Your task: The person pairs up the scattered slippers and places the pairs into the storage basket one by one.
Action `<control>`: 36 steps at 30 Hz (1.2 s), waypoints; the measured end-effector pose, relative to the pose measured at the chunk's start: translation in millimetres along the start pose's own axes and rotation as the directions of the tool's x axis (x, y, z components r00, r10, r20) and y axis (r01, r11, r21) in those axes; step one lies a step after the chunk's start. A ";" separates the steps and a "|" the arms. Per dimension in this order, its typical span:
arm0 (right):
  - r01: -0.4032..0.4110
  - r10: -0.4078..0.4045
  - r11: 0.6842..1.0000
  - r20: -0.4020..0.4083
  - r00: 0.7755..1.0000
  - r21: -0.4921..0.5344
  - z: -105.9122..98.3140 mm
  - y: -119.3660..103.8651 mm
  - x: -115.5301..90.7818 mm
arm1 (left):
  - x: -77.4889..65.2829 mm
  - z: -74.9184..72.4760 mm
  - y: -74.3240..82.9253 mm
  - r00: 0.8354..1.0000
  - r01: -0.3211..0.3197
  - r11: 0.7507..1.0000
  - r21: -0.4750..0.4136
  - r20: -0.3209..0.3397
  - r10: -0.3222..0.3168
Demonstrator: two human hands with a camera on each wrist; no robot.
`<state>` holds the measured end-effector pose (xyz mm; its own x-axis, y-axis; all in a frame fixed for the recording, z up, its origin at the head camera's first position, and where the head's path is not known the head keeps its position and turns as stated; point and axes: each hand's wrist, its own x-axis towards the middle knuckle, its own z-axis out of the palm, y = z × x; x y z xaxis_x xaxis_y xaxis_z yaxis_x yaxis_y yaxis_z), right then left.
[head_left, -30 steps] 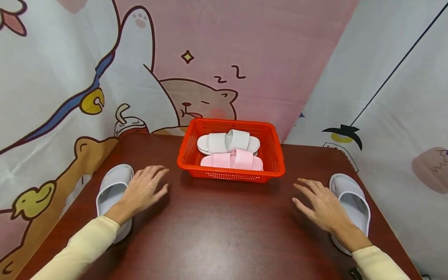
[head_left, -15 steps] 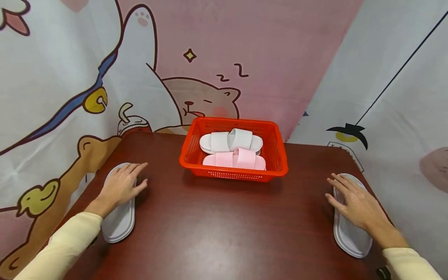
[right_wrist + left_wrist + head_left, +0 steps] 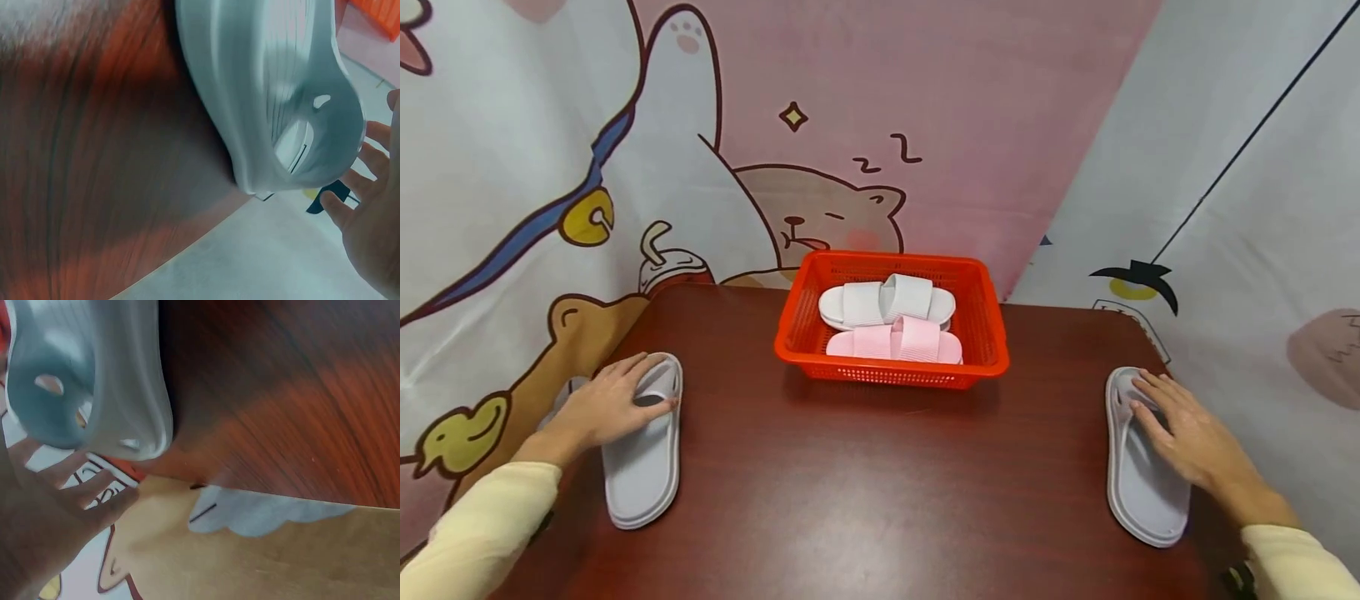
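A pale grey closed-toe slipper (image 3: 643, 479) lies lengthwise on the left side of the table. My left hand (image 3: 606, 404) reaches over its outer side, the thumb stretched across the upper and the fingers near the toe. Its twin, another grey slipper (image 3: 1146, 492), lies on the right side. Over that one's outer edge is my right hand (image 3: 1195, 433), thumb and fingertips at the upper. In the left wrist view, the fingers (image 3: 109, 509) extend beside the slipper's toe end (image 3: 134, 394). The right wrist view has relaxed fingers (image 3: 369, 162) close to the other toe end (image 3: 337, 144).
An orange-red plastic basket (image 3: 891, 377) stands at the back middle of the dark brown table (image 3: 887, 475), holding a white pair of slides (image 3: 865, 304) and a pink pair of slides (image 3: 872, 342). A cartoon-printed cloth (image 3: 970, 125) hangs behind and along both sides.
Both hands have moved outward, the left to the left and the right to the right, from the slippers' inner sides across to their outer sides. Slippers and basket stay in place.
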<state>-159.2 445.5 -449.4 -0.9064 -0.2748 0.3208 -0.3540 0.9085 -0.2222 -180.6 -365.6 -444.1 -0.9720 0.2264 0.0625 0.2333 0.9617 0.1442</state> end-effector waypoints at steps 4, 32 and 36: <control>-0.027 0.026 1.000 0.048 0.998 0.010 1.0 3.9 -3.6 | -0.8 -3.3 -2.1 0.997 0.017 0.998 -0.054 0.073 -0.013; -0.181 0.202 0.971 0.131 0.971 -0.154 4.0 -18.1 16.9 | 13.2 8.2 20.6 0.987 0.148 0.988 0.052 0.050 -0.151; -0.209 0.231 0.964 0.137 0.963 -0.163 5.2 -18.4 18.6 | 17.7 5.3 29.2 0.979 0.178 0.982 0.060 0.087 -0.183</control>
<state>-170.7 422.0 -444.1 -0.9865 -0.0975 0.1316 -0.1148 0.9847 -0.1309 -191.1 -332.7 -444.0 -0.9970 0.0590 -0.0506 0.0541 0.9942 0.0932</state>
